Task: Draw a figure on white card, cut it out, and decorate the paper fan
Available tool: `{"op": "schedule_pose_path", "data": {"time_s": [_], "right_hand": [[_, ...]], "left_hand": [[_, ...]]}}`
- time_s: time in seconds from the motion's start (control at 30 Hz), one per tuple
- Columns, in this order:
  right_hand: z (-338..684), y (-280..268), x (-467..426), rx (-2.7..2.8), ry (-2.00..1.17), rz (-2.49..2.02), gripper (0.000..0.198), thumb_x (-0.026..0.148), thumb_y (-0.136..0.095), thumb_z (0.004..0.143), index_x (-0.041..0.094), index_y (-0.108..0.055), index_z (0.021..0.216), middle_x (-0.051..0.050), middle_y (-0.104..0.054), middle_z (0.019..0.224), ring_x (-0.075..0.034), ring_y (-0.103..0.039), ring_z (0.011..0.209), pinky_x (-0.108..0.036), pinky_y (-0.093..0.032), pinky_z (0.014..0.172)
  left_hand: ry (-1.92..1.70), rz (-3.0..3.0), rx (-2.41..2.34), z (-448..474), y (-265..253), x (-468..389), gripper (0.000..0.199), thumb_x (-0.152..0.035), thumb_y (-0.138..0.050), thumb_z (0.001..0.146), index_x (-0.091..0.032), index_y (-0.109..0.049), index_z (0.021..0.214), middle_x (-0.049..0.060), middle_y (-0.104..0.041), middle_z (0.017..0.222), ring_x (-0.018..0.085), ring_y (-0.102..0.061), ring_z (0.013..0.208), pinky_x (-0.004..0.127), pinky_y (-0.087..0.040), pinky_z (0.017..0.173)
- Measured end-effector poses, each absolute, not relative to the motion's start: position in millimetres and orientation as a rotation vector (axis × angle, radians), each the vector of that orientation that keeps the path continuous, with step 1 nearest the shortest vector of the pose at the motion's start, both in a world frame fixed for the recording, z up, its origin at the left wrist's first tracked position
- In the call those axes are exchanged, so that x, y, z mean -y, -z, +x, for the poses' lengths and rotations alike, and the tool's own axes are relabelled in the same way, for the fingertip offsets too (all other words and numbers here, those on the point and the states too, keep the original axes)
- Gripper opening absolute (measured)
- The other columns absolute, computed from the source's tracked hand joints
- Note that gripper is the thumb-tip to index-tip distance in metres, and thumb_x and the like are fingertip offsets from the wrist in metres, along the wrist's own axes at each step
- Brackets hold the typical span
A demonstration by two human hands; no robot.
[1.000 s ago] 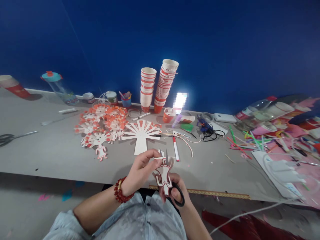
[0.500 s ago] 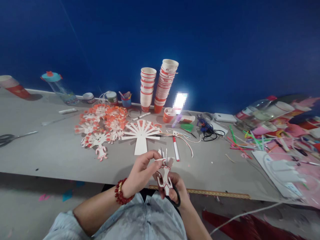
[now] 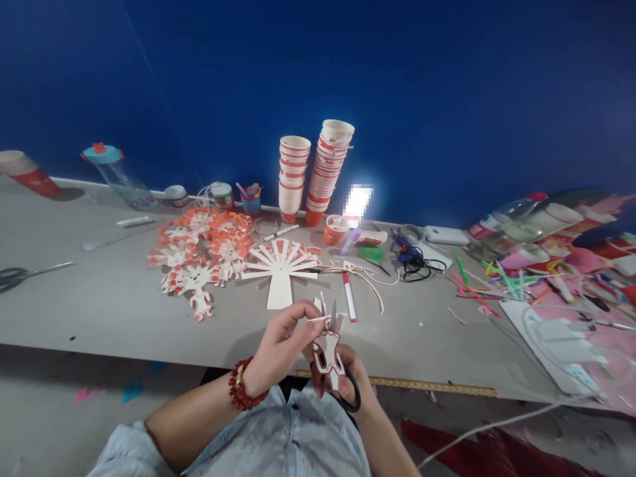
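Note:
My left hand (image 3: pixel 284 336) pinches the top edge of a white paper cut-out (image 3: pixel 328 346) with red outlines, shaped like a small figure's body. Black-handled scissors (image 3: pixel 353 392) are in my right hand (image 3: pixel 356 370), whose thumb also lies against the lower end of the cut-out. The blades point away from me, parted, at the cut-out's top edge; where they meet is hidden. Just beyond my hands lies a white paper piece fanned into strips (image 3: pixel 280 288). A red-and-white marker (image 3: pixel 350 298) rests to its right.
Orange-and-white paper figures (image 3: pixel 199 232) are heaped at the left. Two tall stacks of paper cups (image 3: pixel 295 179) stand by the blue wall. A glue gun (image 3: pixel 410 248) with a black cord, coloured sticks and a bottle (image 3: pixel 501 215) are at the right. Another pair of scissors (image 3: pixel 34 271) lies far left.
The scissor blades have spread slightly wider, and the cut-out has shifted a little in my hands. Everything on the table stays where it was.

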State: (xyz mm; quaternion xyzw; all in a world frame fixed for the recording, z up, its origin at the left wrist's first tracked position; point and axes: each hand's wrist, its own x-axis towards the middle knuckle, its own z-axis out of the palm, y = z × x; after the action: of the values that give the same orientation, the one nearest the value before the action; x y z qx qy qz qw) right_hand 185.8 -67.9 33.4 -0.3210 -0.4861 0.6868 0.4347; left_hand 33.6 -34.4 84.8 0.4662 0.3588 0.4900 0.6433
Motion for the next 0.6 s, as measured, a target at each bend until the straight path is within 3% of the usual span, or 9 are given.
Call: {"op": "schedule_pose_path", "data": {"time_s": [0.17, 0.43, 0.6], "right_hand": [[195, -37, 69, 1.240, -1.788, -0.822, 0.066, 0.082, -0.067, 0.062, 0.017, -0.061, 0.073, 0.000, -0.056, 0.054, -0.009, -0.041, 0.041, -0.022, -0.028, 0.041], [194, -31, 70, 1.183, -1.754, -0.919, 0.061, 0.075, -0.071, 0.064, 0.016, -0.063, 0.071, -0.001, -0.056, 0.054, -0.010, -0.044, 0.041, -0.022, -0.035, 0.043], [191, -30, 77, 1.182, -1.727, -0.958, 0.060, 0.074, -0.072, 0.065, 0.014, -0.066, 0.072, -0.003, -0.060, 0.056, -0.012, -0.052, 0.047, -0.023, -0.037, 0.047]], "left_hand": [[-1.124, 1.021, -0.796, 31, -80, 31, 0.026, -0.039, -0.063, 0.089, -0.016, -0.058, 0.077, 0.000, -0.056, 0.073, 0.012, -0.049, 0.065, 0.022, -0.039, 0.061], [-1.210, 0.920, -0.812, 29, -77, 29, 0.018, -0.035, -0.065, 0.089, -0.018, -0.061, 0.086, -0.001, -0.058, 0.074, 0.010, -0.049, 0.066, 0.020, -0.039, 0.063], [-1.294, 0.909, -0.835, 24, -74, 22, 0.014, -0.032, -0.067, 0.089, -0.019, -0.063, 0.088, -0.001, -0.058, 0.077, 0.010, -0.050, 0.070, 0.019, -0.040, 0.066]]}}
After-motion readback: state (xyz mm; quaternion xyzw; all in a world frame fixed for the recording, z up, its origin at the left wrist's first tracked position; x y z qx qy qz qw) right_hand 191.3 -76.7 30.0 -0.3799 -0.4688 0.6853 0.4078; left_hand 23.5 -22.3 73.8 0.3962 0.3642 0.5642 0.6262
